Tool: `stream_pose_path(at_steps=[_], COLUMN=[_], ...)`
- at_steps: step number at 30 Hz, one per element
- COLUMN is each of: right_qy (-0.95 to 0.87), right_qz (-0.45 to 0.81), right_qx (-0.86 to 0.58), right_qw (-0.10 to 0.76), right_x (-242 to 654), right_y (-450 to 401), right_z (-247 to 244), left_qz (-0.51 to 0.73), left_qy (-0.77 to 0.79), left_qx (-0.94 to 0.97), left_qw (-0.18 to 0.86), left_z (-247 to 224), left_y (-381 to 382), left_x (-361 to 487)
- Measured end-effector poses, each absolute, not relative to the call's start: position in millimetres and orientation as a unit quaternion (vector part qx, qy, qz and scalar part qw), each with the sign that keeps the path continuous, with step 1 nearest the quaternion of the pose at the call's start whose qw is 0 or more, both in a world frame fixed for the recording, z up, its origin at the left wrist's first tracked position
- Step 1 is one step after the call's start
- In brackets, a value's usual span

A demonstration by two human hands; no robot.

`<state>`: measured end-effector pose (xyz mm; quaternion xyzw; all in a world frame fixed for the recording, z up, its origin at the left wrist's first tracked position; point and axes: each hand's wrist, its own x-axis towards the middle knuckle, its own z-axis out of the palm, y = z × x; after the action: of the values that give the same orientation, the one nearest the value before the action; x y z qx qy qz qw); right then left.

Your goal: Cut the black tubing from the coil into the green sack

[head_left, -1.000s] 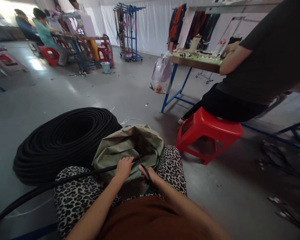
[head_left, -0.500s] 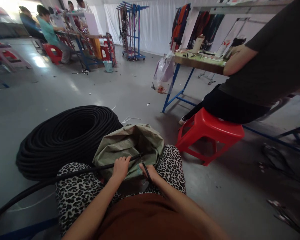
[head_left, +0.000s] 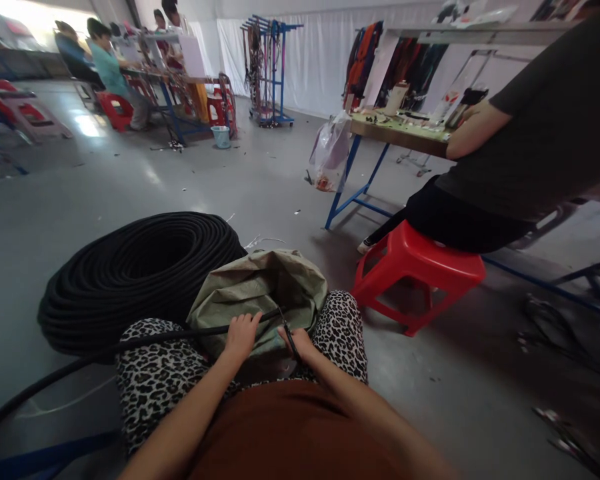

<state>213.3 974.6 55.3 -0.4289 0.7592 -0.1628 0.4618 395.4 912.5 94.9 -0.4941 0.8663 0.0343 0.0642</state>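
Observation:
My left hand [head_left: 243, 335] is wrapped round a thick black cord [head_left: 155, 337] near its end, above an open green woven sack [head_left: 235, 283] between my knees. The cord runs left across my thigh and off the lower left edge. In my right hand [head_left: 299, 343] is a pair of scissors [head_left: 291, 339] with dark handles. Their blades meet the cord's end over the sack's mouth; whether they are cutting into it is too small to tell. A large coil of black cord [head_left: 130, 280] lies on the floor beside the sack.
To the right, a person in a dark shirt sits on a red stool [head_left: 420, 260] at a workbench [head_left: 400, 133], where a plastic bag [head_left: 329, 153] hangs. Several people work at a far table. A blue rack [head_left: 273, 73] and a bucket [head_left: 221, 137] stand behind.
My view has shifted slightly, so the background sits a little lower and further right. Both hands keep their hold on the cord and the scissors with almost no movement.

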Motion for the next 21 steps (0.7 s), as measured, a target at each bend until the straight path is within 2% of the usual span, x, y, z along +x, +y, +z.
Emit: stream_pose_path(at_steps=[21], right_qy=[0.775], right_qz=[-0.138], right_qx=[-0.434], right_qw=[0.438], right_x=[214.8], right_y=[971.2], right_z=[54.3], left_qz=[0.055], left_qy=[0.863], left_qx=[-0.498], left_qw=[0.070], left_z=[97.0], left_y=[910.7], left_x=[388.3])
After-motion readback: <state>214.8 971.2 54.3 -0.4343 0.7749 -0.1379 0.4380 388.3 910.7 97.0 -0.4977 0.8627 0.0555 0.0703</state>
